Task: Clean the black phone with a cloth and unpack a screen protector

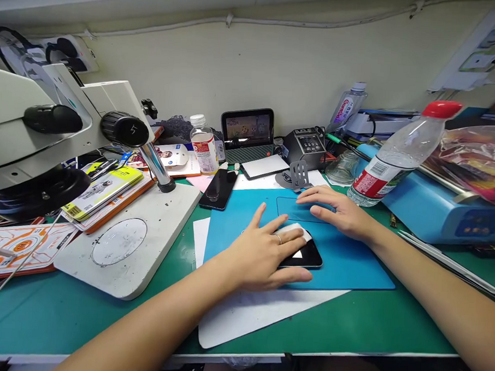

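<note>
My left hand (269, 249) lies spread over a black glossy device with rounded corners (310, 259), perhaps a small tablet. Under its fingers is a white wipe or cloth (306, 234), pressed flat against the screen. The hand covers much of the device, and a small bright white patch shows on the glass. My right hand (339, 211) is just beyond the device's right side, fingers apart, holding nothing. It hovers over or rests lightly on the blue mat (350, 266); I cannot tell which. White paper (258, 322) sticks out from below the mat.
A microscope stand (164, 220) fills the left side. A black phone (219, 190) lies beyond the mat. Farther back are a bottle (204, 145), a propped screen (247, 131) and a black control box (306, 147). A red-capped bottle (396, 154) and tweezers (453, 263) are right.
</note>
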### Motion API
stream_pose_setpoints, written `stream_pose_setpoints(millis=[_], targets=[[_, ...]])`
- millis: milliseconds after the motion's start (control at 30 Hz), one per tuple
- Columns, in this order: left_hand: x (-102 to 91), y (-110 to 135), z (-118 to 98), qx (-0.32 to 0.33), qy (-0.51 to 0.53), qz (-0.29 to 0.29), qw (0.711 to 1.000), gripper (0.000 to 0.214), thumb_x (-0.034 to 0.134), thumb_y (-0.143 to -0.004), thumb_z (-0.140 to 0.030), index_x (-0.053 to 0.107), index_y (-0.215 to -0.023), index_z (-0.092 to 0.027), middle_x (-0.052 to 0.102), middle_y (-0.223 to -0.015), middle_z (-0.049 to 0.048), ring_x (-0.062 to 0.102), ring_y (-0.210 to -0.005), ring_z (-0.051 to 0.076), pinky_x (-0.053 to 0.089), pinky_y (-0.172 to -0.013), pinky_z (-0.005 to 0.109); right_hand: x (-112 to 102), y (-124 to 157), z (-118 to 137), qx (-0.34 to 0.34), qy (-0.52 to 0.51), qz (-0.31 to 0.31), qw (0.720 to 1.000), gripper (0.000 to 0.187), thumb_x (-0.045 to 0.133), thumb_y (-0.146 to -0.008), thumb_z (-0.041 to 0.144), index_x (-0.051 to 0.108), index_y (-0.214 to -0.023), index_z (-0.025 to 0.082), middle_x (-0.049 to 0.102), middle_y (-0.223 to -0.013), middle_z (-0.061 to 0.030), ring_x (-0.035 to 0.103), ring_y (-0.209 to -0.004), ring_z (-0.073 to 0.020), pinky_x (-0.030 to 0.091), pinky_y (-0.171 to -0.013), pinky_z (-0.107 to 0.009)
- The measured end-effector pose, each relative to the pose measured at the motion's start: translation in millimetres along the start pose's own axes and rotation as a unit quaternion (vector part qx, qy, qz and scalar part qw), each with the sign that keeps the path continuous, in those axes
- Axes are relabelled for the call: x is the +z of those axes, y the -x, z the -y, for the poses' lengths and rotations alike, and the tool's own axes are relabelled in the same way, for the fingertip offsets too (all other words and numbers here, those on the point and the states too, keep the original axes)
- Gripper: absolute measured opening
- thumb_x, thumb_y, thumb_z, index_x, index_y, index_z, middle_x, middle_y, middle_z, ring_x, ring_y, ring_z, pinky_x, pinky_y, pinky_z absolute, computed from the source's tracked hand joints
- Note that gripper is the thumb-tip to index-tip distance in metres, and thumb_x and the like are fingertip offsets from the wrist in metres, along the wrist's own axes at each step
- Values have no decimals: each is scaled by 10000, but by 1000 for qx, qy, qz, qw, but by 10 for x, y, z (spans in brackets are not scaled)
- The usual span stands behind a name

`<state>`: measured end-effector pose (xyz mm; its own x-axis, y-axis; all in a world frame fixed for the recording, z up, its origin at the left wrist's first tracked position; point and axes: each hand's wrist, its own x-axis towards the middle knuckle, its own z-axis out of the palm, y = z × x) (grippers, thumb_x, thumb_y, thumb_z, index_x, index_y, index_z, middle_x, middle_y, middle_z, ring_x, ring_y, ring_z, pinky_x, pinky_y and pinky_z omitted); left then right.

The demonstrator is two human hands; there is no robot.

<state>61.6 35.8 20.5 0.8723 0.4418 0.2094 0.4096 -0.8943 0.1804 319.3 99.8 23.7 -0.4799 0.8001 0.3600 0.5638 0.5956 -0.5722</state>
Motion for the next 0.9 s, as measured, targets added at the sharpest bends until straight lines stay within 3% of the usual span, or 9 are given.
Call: stream_pose_setpoints(millis=[167, 333, 467, 533, 700, 800, 900], targets=[[7, -13, 1, 42, 21, 9, 999, 664, 328, -991, -637, 420, -1482, -200, 500, -1497, 73, 302, -1474, 315, 15, -1214, 631, 9, 1, -1, -7, -1, 2, 1000, 372, 562, -883, 594, 775, -1023, 324, 715, -1104, -66, 620, -1117, -301, 442, -1038, -492], [1, -6, 30, -25, -2, 4, 1000, 669, 298, -1000, -630, 413, -1486, -184, 458, -1527, 86, 284, -1471, 367, 48, -1184, 686, 7, 4, 2, -6, -3, -2, 1000, 359, 571, -882, 583, 775, -1016, 320, 711, -1108, -71, 616, -1122, -304, 437, -1041, -498], [-32, 7, 19, 38, 16, 9, 999, 644, 337, -990, -636, 464, -1453, -206, 509, -1489, 77, 346, -1451, 309, 109, -1220, 598, 5, 1, 7, -5, 0, 1, 1000, 349, 574, -886, 570, 772, -1016, 314, 715, -1100, -70, 617, -1119, -301, 444, -1029, -497], [-42, 17, 46, 32, 19, -7, 999, 571, 329, -1011, -591, 529, -1401, -225, 554, -1448, 71, 414, -1409, 293, 174, -1214, 567, 5, 5, 11, -13, 2, 0, 1000, 355, 569, -892, 569, 770, -1013, 303, 717, -1091, -74, 622, -1109, -295, 446, -1024, -496], [-43, 36, 150, -19, 11, -50, 998, 439, 366, -1042, -454, 728, -1058, -206, 717, -1169, 84, 661, -1080, 239, 477, -1004, 421, 15, 45, -33, -23, 4, -14, 1000, 367, 546, -913, 560, 760, -1006, 277, 719, -1094, -82, 633, -1085, -276, 454, -1010, -492], [-80, 76, 138, -32, -11, -53, 998, 398, 416, -1033, -394, 738, -923, -187, 736, -1014, 84, 686, -940, 215, 538, -854, 355, 33, 59, -60, -11, 8, -36, 999, 369, 550, -912, 553, 760, -982, 258, 727, -1076, -88, 639, -1069, -273, 462, -996, -488], [-148, 208, 102, -45, -39, -33, 998, 362, 424, -1031, -367, 727, -948, -186, 729, -1042, 82, 687, -951, 217, 555, -839, 350, 24, 49, 12, 7, 14, -69, 997, 364, 545, -916, 545, 762, -944, 253, 739, -1037, -86, 651, -1039, -277, 473, -981, -495]])
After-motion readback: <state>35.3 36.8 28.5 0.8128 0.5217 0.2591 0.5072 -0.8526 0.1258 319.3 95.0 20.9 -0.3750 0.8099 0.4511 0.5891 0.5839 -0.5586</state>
